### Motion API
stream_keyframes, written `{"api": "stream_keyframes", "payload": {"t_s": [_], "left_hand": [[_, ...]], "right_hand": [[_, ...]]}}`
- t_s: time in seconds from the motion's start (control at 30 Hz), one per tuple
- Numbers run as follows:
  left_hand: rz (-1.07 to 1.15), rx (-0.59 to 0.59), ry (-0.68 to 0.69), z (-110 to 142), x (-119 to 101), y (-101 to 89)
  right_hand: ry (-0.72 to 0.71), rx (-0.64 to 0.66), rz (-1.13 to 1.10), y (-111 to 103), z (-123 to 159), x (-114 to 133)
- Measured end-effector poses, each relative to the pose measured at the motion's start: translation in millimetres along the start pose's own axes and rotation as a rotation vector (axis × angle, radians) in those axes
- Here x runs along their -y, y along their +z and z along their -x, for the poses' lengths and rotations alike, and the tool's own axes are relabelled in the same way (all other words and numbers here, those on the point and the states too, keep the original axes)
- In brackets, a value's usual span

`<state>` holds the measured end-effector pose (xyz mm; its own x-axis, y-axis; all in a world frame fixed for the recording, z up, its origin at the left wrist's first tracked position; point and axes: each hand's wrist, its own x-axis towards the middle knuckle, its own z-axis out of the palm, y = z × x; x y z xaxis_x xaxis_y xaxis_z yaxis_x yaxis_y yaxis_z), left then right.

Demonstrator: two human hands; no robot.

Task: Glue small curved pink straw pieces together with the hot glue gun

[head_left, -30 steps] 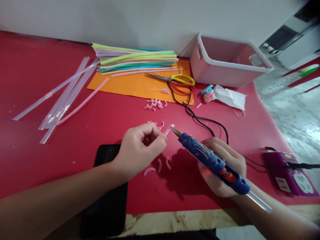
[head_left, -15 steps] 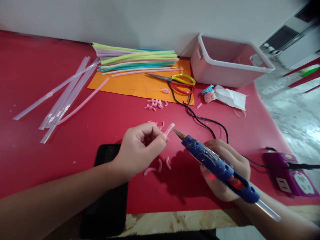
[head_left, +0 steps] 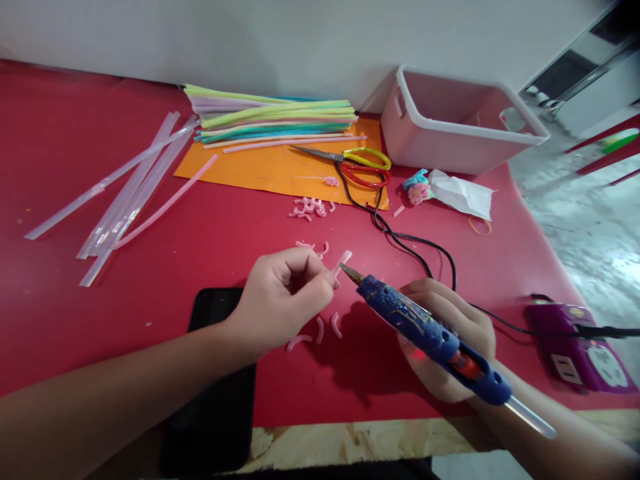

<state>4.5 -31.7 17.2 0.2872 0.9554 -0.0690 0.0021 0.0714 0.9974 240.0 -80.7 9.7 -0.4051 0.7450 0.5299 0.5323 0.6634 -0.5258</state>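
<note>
Between thumb and fingertips, my left hand (head_left: 287, 300) pinches a short piece of pink pipe cleaner (head_left: 345, 257), its free end pointing up and right. My right hand (head_left: 450, 333) is wrapped round a blue glue gun (head_left: 415, 327) with a clear glue stick (head_left: 531, 417) out of its back. The gun's metal nozzle (head_left: 351, 273) is right at the pink piece; whether they touch I cannot tell. Curved pink pieces (head_left: 336, 326) lie below my left hand, and a small heap of pink pieces (head_left: 311, 209) lies beyond it.
Scissors (head_left: 345, 160) and a bundle of coloured pipe cleaners (head_left: 275, 120) lie on orange card (head_left: 240, 175). Clear glue sticks (head_left: 135, 183) are at left, a phone (head_left: 215, 400) under my left forearm. A bin (head_left: 460, 140), pink flower (head_left: 419, 193), black cable (head_left: 415, 250) and purple power strip (head_left: 580, 353) are right.
The glue gun has moved slightly left and down, bringing its nozzle from beside the tip of the pink piece to lower along it. My left hand has barely moved.
</note>
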Motion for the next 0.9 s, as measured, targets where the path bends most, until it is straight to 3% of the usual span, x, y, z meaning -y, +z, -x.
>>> {"api": "stream_keyframes", "payload": {"t_s": [0.9], "left_hand": [[0.014,-0.012,-0.01,-1.2,-1.3,2.0]], "right_hand": [[0.04,-0.008,-0.023,-0.6,2.8,-1.4]]}}
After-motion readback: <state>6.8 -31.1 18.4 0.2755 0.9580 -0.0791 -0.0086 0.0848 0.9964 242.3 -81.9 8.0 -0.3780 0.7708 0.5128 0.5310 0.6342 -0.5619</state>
